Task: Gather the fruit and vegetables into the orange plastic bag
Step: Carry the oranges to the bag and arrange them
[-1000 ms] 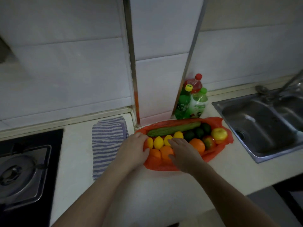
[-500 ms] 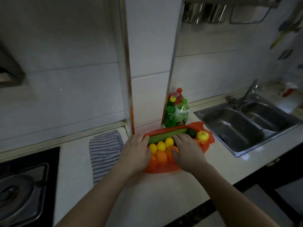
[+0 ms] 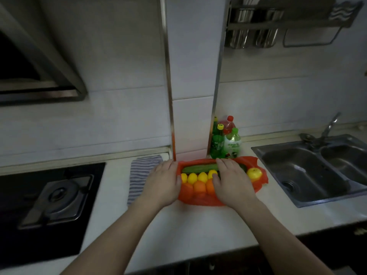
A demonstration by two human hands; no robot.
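Now the orange plastic bag (image 3: 198,200) is lying left-to-right on the surface (image 3: 198,225), my flat left hand (image 3: 162,181) resting at its left end, my flat right hand (image 3: 232,183) pressing on the fruit (image 3: 198,184) inside.

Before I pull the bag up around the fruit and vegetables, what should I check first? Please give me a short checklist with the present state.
1. All produce on the bag: ok; the cucumber, lemons, oranges and apple lie on it.
2. Left hand at the bag's left edge: ok; it touches there but does not grip.
3. Right hand on an edge: not ok; it lies flat over the produce.
4. Right edge raised beside the apple: not ok; it lies spread out.
5. Bottles clear of the far edge: cannot tell.
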